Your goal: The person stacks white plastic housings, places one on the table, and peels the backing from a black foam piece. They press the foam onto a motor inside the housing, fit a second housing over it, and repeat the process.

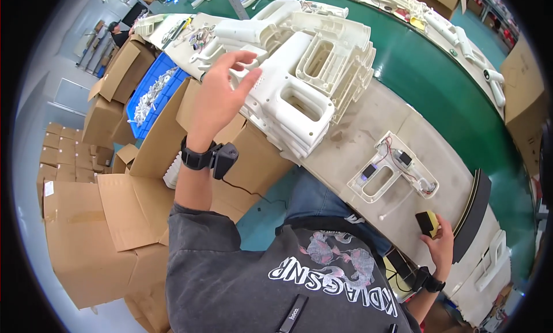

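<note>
My left hand (226, 94) is raised at the stack of white plastic housing shells (294, 82), its thumb and fingers apart and nothing in its grasp. The thumb tip overlaps the upper shell in view; whether it touches cannot be told. Between the fingers and thumb of my right hand (442, 244) is a small block (427, 222), black on one side and yellow on the other. Just beyond that hand, an open white half-shell (377, 186) lies on the bench, with wires, a purple part (368, 171) and a dark rectangular part (404, 158) inside.
A long strip of black foam (473, 215) borders my right side. Cardboard boxes (86, 241) and a blue bin (137, 123) of small white parts stand to the left. The green conveyor belt (426, 103) runs behind the bench, with more white housings (446, 31) beyond. Another person (118, 33) is far left.
</note>
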The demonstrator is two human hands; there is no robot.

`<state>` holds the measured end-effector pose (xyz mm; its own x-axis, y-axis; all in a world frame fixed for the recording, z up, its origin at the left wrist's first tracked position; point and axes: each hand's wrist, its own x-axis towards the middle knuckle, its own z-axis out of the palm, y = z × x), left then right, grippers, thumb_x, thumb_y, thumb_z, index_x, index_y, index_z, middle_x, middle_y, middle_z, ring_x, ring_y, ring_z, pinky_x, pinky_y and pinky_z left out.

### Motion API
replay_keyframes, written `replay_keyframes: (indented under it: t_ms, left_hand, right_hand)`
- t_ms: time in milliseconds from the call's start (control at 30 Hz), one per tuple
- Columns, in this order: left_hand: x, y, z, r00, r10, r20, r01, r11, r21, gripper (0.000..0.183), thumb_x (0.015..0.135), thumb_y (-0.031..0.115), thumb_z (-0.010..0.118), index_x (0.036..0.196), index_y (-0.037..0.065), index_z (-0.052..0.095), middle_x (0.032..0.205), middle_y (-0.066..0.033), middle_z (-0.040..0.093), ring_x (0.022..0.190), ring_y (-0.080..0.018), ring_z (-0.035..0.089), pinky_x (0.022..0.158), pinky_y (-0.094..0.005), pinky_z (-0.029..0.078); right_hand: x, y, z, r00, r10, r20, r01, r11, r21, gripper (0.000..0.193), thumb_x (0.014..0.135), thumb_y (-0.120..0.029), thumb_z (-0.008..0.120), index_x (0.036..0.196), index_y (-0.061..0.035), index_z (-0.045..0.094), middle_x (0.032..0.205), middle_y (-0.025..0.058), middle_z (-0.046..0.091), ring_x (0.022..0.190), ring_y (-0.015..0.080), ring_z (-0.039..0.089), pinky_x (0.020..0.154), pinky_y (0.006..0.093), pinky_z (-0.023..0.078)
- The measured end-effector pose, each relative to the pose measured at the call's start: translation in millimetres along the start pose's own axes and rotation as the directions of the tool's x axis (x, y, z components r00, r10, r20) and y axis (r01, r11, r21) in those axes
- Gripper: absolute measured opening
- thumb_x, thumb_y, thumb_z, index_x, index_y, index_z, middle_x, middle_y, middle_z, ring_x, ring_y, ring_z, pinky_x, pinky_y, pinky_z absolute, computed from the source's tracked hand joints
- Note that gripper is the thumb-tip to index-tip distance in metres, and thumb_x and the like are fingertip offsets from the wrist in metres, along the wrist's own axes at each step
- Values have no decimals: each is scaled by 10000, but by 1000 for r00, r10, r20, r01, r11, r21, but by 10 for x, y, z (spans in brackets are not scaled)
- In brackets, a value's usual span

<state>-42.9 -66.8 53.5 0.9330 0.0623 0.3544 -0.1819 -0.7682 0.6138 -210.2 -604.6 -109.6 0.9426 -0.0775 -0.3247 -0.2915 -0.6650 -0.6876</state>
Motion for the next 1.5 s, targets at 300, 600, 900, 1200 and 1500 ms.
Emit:
replay_keyframes:
  t_ms: [300, 600, 900, 1200, 1500]
  left_hand:
    - [581, -276, -39, 976, 130, 177, -191, 900, 391, 681, 865, 464, 714, 1345, 20, 523, 1305, -215, 578, 1237, -377, 528, 1065, -436, 412]
    - [2040, -738, 169, 920, 47, 390, -227, 873, 431, 627, 892, 468, 683, 1274, -19, 585, 1260, -211, 635, 1163, -304, 616, 979, -359, 479]
    - [2418, -696, 602, 866, -222, 447, -154, 733, 662, 577, 815, 441, 661, 1169, -15, 661, 1189, -200, 684, 1128, -390, 633, 1006, -720, 347]
    - [2387, -574, 68, 930, -205, 306, -59, 738, 672, 463, 787, 483, 687, 1010, 83, 755, 1181, -141, 703, 1136, -363, 637, 1009, -654, 361]
    - [746, 1394, -278, 599, 729, 332, -785, 455, 420, 434, 807, 58, 727, 1229, 34, 627, 1094, -160, 673, 1032, -331, 610, 1017, -432, 394]
  right_hand:
    - [-203, -225, -109, 961, -180, -209, 157, 980, -119, 562, 778, -43, 758, 1307, -28, 570, 1259, 113, 569, 950, 247, 588, 869, 346, 490]
    - [-143, -299, -19, 965, -225, -138, 214, 973, -87, 482, 812, -79, 746, 1264, -17, 592, 1111, 107, 612, 929, 241, 586, 855, 341, 488]
    - [-297, -229, -8, 961, -218, -172, 224, 974, 16, 469, 781, -80, 762, 1223, -15, 621, 1061, 113, 636, 907, 240, 594, 843, 344, 487]
    - [-294, -202, -12, 956, -234, -175, 246, 968, 51, 467, 778, -73, 764, 1222, -21, 627, 1073, 117, 659, 922, 238, 615, 842, 342, 493]
    - [-27, -599, -299, 846, -408, -344, 435, 900, 3, 306, 830, 39, 664, 1135, 12, 644, 947, 101, 686, 874, 192, 641, 847, 314, 498]
